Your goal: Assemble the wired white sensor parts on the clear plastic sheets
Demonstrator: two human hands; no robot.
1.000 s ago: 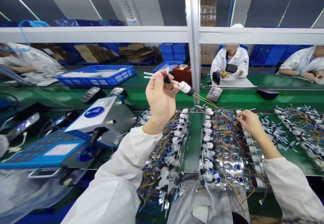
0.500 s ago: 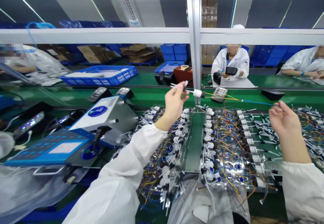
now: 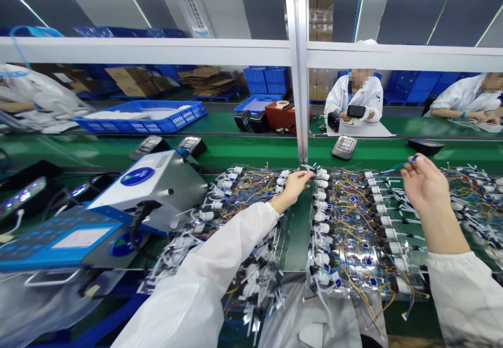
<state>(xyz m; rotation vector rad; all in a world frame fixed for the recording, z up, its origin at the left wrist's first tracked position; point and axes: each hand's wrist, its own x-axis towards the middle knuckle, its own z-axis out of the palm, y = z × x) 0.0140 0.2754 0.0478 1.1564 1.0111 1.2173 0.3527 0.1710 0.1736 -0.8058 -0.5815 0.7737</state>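
From my remote station I record the right hand (image 3: 425, 184) closed in a pinch on a thin blue lead (image 3: 395, 169), which runs left toward the far row of the right-hand batch. The left hand (image 3: 295, 187) is extended to the far end of the left-hand batch, just beside the metal post (image 3: 297, 65), its fingers (image 3: 305, 176) at the wired white fittings (image 3: 365, 238). I cannot tell whether it grips anything.

Risk assessment: the yellow, blue and red leads are heavily intertwined across both batches, so a hard pull on the blue lead could drag neighbouring fittings out of line or strain a joint. The left sleeve (image 3: 220, 253) lies over the left-hand batch and could snag loose wires if swept sideways.

Containers: the blue plastic crate (image 3: 137, 127) on the far side of the green table (image 3: 251, 151) holds white items that I cannot identify from here. To its right, a smaller blue tray (image 3: 255, 104) stands behind the table's far edge, its contents hidden. The red box (image 3: 275, 118) carries a roll of tape (image 3: 282, 104).
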